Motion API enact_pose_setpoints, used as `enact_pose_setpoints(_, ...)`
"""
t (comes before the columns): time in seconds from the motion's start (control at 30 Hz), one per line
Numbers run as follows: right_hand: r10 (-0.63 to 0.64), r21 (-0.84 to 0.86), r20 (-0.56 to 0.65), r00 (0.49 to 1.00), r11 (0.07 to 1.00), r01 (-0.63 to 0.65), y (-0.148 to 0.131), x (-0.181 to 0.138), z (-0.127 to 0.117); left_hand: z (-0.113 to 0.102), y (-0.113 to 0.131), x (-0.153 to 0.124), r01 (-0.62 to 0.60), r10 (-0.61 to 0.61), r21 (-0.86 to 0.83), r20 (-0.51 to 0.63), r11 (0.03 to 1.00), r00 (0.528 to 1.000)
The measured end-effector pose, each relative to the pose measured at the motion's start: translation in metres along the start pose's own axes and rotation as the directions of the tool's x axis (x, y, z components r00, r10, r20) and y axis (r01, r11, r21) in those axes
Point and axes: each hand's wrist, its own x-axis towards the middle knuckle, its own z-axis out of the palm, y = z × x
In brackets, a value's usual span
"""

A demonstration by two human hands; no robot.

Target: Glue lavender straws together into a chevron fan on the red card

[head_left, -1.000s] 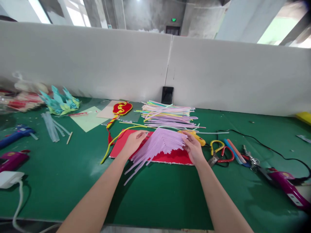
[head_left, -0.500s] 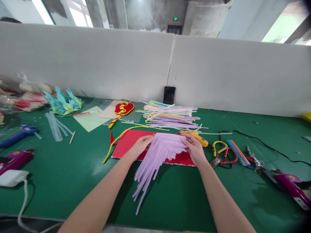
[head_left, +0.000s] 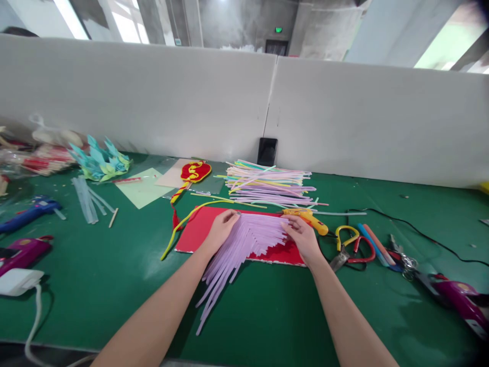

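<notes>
Between my hands is a lilac wing-like piece (head_left: 248,239) made of many bent pipe cleaners, with long loose ends fanning toward the lower left. My left hand (head_left: 223,229) pinches its upper left corner. At its right end, my right hand (head_left: 301,234) grips the short tips between thumb and fingers. Under the piece lies a red board (head_left: 198,227), partly covered by it. Just behind stands a pile of pastel pipe cleaners (head_left: 271,183). A yellow-handled tool (head_left: 311,220) rests by my right fingers, and a yellow pipe cleaner (head_left: 178,232) curves over the board's left side.
Right of the board are pliers (head_left: 346,247), marker-like sticks (head_left: 376,244), scissors (head_left: 405,260) and a purple glue gun (head_left: 460,295). At left lie a blue glue gun (head_left: 32,211), clear glue sticks (head_left: 86,199) and a white plug (head_left: 21,281). A phone (head_left: 267,151) leans on the partition.
The lilac piece has shifted slightly left and down, its long ends swinging left. Both hands have moved a little left with it, still gripping it.
</notes>
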Motion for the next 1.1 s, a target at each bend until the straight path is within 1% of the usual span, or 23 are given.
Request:
enact_pose_setpoints(0.23,-0.023,-0.06,0.01,1.0,0.998,0.024,0.003,0.001,-0.001,-0.001,0.002,-0.001,0.0,0.0,0.01,0.002,1.0,1.0)
enact_pose_setpoints(0.47,-0.068,-0.209,0.019,0.998,0.975,0.07,0.002,0.0,0.003,0.002,0.001,0.003,-0.03,0.03,0.011,0.038,0.999,0.999)
enact_pose_setpoints(0.63,-0.095,-0.295,-0.021,0.995,0.952,0.084,-0.001,-0.001,0.005,0.006,-0.004,0.008,-0.042,0.042,-0.003,0.048,0.999,0.998)
enact_pose_setpoints(0.93,-0.104,-0.372,-0.02,0.994,0.924,0.089,0.0,0.0,0.006,0.007,-0.008,0.007,-0.036,0.039,-0.05,0.064,0.998,0.997)
enact_pose_setpoints(1.1,-0.12,-0.406,-0.044,0.992,0.909,0.091,-0.001,-0.001,0.007,0.008,-0.006,0.006,-0.066,0.074,-0.077,0.101,0.995,0.992)
